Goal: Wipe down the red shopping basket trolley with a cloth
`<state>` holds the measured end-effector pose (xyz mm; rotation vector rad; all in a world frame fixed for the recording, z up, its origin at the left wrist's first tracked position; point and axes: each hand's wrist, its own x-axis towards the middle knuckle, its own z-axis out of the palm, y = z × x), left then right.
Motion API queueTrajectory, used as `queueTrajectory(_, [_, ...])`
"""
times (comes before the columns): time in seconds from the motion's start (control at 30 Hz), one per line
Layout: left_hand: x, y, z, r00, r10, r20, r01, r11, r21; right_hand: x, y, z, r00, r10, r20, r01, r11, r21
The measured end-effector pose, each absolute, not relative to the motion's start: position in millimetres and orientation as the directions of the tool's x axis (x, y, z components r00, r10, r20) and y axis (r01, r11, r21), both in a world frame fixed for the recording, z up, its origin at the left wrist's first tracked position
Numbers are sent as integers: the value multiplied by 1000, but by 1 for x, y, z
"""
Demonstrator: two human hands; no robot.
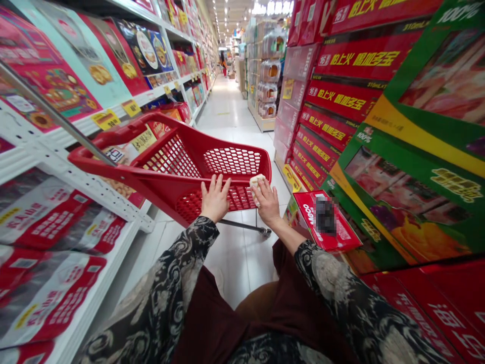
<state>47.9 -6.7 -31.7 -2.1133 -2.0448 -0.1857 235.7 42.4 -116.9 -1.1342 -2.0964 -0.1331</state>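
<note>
Sleeves [151, 298] of black swirl-patterned cloth run forward over a maroon garment [212, 323], both arms reaching ahead with the wrists low. The left hand [215, 199] lies palm down on the near rim of a red trolley basket [162, 184], its fingers spread open. The right hand [267, 203] rests just beside it on the same rim, fingers curled around one pale wrapped lump [257, 183], too blurred to name. The one trolley has a long metal pole [56, 114] slanting to the upper left, and a wheel [264, 231] shows beneath the basket.

Just right of the right hand, one red box [343, 237] with a blurred patch sits on a green carton [417, 202], with red cartons [341, 96] stacked behind. White shelves [94, 197] line the left, holding printed boxes [56, 86] and yellow price tags [106, 120].

Farther along the tiled aisle [223, 111] stand four clear jugs [270, 73] in a column, and one person [223, 63] is at the far end.
</note>
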Motion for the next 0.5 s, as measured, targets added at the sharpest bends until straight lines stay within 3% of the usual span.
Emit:
queueTrajectory(0.33, [57,2,-40,36,966,256,999,-26,-43,234,40,-142,-265,726,635,813,522,-257])
queueTrajectory(0.5, [63,7,-36,23,970,243,999,-14,-36,239,36,-162,-299,770,564,811,517,-276])
